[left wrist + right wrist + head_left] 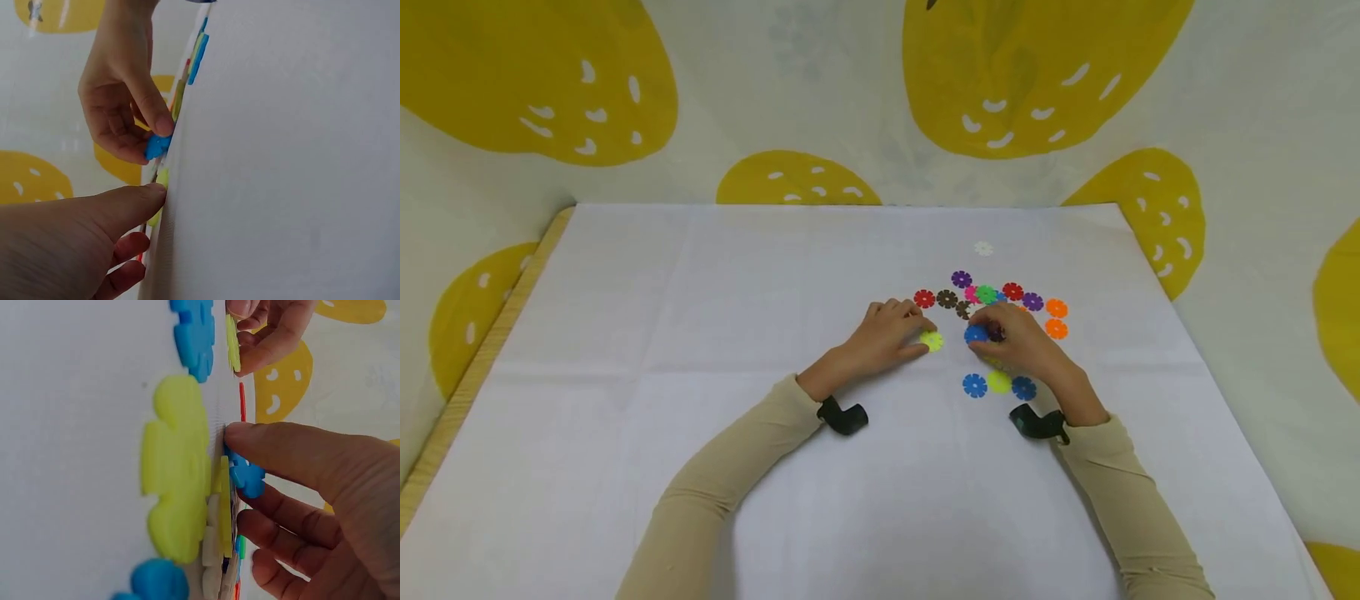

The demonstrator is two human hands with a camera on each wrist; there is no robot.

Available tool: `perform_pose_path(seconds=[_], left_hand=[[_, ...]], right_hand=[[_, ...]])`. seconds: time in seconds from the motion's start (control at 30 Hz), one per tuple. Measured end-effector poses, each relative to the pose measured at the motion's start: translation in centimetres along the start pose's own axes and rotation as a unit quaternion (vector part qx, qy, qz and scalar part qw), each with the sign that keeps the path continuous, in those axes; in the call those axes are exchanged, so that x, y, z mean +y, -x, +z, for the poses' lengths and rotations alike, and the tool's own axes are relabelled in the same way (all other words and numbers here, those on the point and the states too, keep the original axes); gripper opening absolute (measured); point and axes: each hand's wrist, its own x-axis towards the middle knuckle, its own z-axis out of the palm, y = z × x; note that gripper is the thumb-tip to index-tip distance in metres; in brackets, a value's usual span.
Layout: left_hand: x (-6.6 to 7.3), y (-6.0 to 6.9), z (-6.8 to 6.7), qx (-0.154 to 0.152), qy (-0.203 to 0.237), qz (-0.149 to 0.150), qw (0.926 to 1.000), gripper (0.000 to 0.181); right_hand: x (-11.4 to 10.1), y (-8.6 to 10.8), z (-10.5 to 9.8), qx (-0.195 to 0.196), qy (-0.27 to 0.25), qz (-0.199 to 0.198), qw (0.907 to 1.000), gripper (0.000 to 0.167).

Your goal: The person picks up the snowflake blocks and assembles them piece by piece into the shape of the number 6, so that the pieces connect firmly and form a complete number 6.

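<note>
wooden-edged table (497, 333), white cloth (880, 517), colourful notched discs (987, 294) lying on it

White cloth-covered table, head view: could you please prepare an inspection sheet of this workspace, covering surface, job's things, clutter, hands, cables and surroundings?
Surface: white cloth-covered table, faint creases visible.
Job's things: bright yellow notched plastic disc in the left hand; blue notched plastic disc in the right hand; other coloured discs, including a green notched disc overlapping a pink notched disc.
Clutter: nothing seen besides the discs.
Hands: left pinches the yellow disc, right pinches the blue disc; a black device sits at each wrist.
Cables: nothing seen.
Surroundings: white backdrop with large yellow shapes behind; light wooden edge at the table's left.
</note>
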Motion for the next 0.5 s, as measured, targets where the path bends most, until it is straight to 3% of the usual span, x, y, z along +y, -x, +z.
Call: perform_pose_path(seconds=[0.2,0.4,0.5], left_hand=[[-0.4,-0.2,0.2,0.022,0.101,0.004,0.9946,0.035],[-0.6,-0.3,0.9,0.054,0.242,0.010,0.9687,0.025],[-0.7,-0.4,1.4,0.068,0.288,0.010,0.9552,0.021]], right_hand=[[-0.1,-0.2,0.3,0.017,-0.017,-0.022,0.9994,0.029],[0.0,-0.3,0.8,0.046,-0.043,-0.037,0.9973,0.025],[0.1,-0.2,1.1,0.060,-0.078,-0.026,0.9948,0.026]])
